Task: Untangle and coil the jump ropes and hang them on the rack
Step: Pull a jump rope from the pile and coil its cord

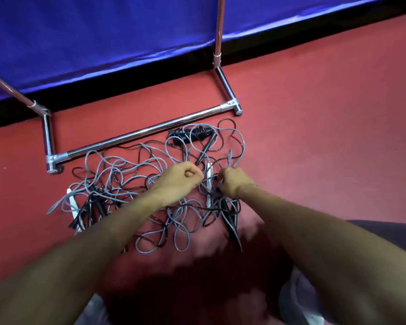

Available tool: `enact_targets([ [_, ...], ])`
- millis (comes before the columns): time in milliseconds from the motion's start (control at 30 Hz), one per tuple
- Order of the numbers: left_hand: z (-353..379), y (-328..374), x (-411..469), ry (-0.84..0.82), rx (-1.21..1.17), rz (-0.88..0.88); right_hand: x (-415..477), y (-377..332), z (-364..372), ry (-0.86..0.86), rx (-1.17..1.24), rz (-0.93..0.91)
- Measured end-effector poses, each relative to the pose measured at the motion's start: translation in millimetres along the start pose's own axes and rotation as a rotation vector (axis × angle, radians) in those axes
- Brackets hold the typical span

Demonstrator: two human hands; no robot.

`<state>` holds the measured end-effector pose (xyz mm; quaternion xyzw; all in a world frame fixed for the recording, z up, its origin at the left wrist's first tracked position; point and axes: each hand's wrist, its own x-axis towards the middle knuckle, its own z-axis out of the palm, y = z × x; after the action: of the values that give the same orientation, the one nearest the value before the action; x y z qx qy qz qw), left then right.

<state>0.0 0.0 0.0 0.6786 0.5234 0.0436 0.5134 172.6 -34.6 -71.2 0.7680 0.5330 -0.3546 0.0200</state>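
Observation:
A tangle of grey-blue and dark jump ropes (136, 181) lies spread on the red floor in front of the chrome rack (138, 133). Black handles (230, 221) and white handles (72, 202) stick out of the heap, and a coiled black rope (192, 133) lies against the rack's base bar. My left hand (183, 179) is closed in a fist over the middle of the tangle, pinching a grey rope strand. My right hand (232, 181) grips a bunch of strands just right of a white handle (208, 177). The two hands are close together.
The rack's base bar and two feet rest on the floor, with uprights (219, 31) rising at left and right. A blue padded mat (103, 38) with a black lower edge stands behind the rack. My knees show at the bottom of the view.

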Motion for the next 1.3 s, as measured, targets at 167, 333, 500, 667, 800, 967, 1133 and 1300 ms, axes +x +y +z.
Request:
enact_targets([
  [167,-1.6,-9.5,14.1,-0.003,-0.047,-0.024,10.9,7.0,25.6,-0.039,-0.164,-0.055],
  [333,-12.6,-10.7,7.4,-0.002,-0.027,-0.014,5.3,4.4,21.2,0.089,-0.223,-0.134],
  [500,-41.8,5.2,-17.3,-0.056,0.086,0.047,-16.6,-20.4,-30.6,0.253,0.001,-0.120],
  [667,-79.3,39.6,-52.6,-0.026,0.111,0.128,-51.9,-58.4,-97.0,0.366,0.340,-0.134],
  [800,-104.0,72.4,-89.0,0.120,0.081,0.201,-86.9,-101.0,-151.8,0.429,0.571,-0.249],
  [967,-136.9,109.5,-134.6,0.265,-0.044,0.243,-139.3,-154.2,-210.0,0.249,0.856,-0.498],
  [1133,-160.9,126.9,-169.3,0.350,-0.137,0.258,-186.8,-193.8,-232.0,0.075,1.004,-0.689],
  [1300,-161.9,116.3,-159.5,0.345,-0.143,0.299,-183.0,-215.2,-234.4,-0.021,0.931,-0.758],
])
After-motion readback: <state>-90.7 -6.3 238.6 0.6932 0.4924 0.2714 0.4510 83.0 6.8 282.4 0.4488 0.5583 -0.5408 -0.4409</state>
